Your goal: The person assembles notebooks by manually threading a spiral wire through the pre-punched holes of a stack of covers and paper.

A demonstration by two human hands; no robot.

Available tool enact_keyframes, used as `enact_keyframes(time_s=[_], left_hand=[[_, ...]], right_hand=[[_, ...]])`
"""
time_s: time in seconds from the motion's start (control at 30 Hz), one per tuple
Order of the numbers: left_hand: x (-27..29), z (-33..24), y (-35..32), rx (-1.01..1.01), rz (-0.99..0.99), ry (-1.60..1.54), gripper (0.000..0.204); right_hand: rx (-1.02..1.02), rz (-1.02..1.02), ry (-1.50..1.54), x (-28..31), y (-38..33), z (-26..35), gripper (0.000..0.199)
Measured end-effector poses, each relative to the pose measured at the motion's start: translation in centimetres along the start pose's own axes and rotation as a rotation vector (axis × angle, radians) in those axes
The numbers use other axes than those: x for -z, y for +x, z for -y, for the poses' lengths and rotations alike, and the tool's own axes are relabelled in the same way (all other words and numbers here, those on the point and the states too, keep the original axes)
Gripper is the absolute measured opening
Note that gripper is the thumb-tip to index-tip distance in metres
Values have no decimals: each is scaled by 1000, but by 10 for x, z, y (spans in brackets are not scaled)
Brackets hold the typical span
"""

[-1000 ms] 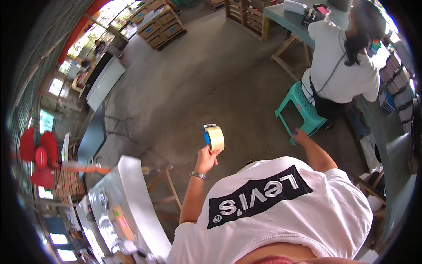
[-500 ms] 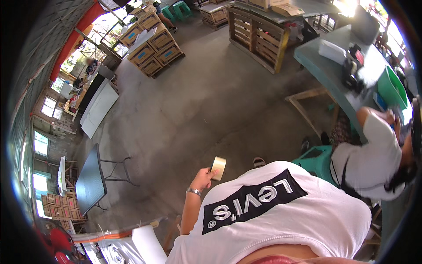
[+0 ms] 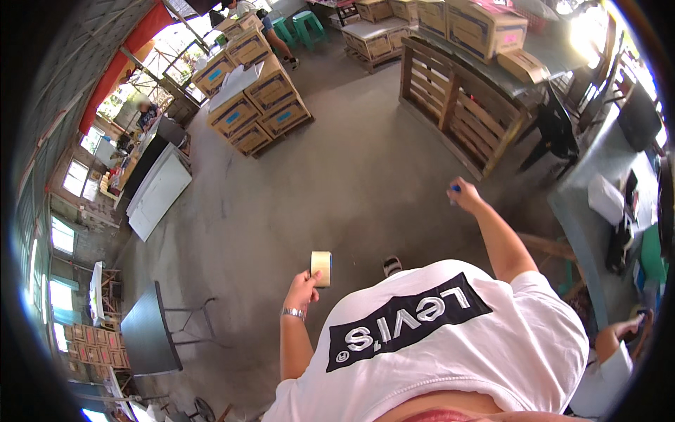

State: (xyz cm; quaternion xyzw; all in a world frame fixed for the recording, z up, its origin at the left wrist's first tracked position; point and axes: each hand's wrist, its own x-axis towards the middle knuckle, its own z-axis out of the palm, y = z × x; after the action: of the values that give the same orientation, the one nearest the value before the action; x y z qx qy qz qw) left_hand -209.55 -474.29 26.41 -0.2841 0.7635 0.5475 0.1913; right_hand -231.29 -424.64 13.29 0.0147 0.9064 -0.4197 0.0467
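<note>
In front of my body at waist height, my left hand [image 3: 301,291] grips a wide roll of tan packing tape [image 3: 321,266], with a metal-banded watch on that wrist. My right hand [image 3: 467,197] reaches forward and to the right, its fingers closed round a small blue object [image 3: 456,188]. Only a bit of this object shows, too little to tell its kind. Both hands are in the air over the concrete floor, apart from each other.
Stacked cardboard boxes [image 3: 261,105] stand ahead on the left. A wooden pallet frame [image 3: 450,98] supports a table carrying large cartons [image 3: 485,32]. A green-topped table [image 3: 576,204] runs along the right, beside a seated person [image 3: 612,373]. A dark folding table [image 3: 151,330] stands at left.
My right hand has come into view, stretched forward with the blue object. The tape roll stays in my left hand, slightly further left. The view has shifted, with the seated person now lower right.
</note>
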Motion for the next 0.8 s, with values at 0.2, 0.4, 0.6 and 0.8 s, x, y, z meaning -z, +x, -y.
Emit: enact_keyframes(time_s=[0.2,0.4,0.6,0.8], left_hand=[[23,-186,199,-331,230,176,33],[49,-351,357,-681,198,533,28],[53,-472,501,-817,72,774,31],[118,-569,596,-859,-109,895,28]], right_hand=[[-281,363,-514,-46,-23,-195,51],[-1035,640,-440,-40,-19,-205,54],[-970,618,-478,-32,237,-177,57],[-455,123,-235,-30,674,-25,66]])
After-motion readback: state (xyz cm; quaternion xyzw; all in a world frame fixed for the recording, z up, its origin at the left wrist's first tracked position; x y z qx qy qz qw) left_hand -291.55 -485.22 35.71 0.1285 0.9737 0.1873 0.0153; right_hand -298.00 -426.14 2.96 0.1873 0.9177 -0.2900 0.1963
